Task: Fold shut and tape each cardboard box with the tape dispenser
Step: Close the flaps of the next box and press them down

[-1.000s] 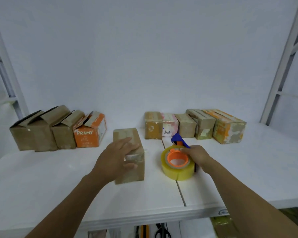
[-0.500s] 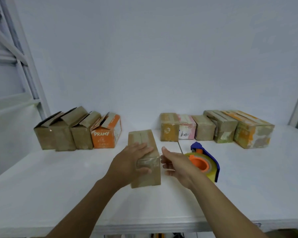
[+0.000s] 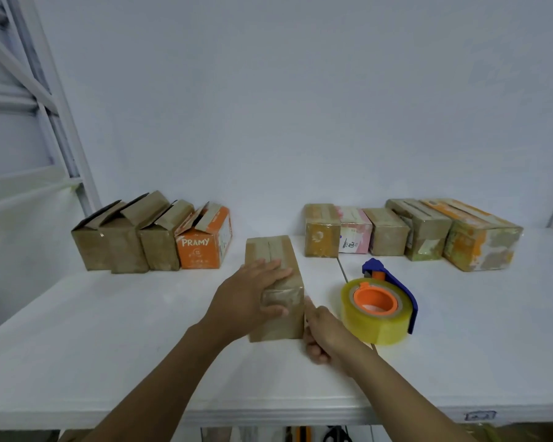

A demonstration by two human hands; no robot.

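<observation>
My left hand [image 3: 253, 301] rests over the near top edge of the brown cardboard box [image 3: 276, 252], fingers fairly straight across its closed top flaps and thumb laid along its taped near end, pressing rather than clutching. The box lies lengthwise on the white table [image 3: 109, 346]. My right hand [image 3: 328, 338] sits at the box's near right corner, one finger pointing up along that edge and touching it, the rest curled under; I cannot tell whether they pinch anything. Just to the right of the box, apart from both hands, the blue tape dispenser [image 3: 379, 309] lies on its side with its yellowish roll and orange core facing up. Behind the box to the left stand brown boxes with raised flaps [image 3: 125, 244] and an orange PRAMY box [image 3: 201, 248]; behind it to the right runs a row of taped boxes [image 3: 428, 232].
</observation>
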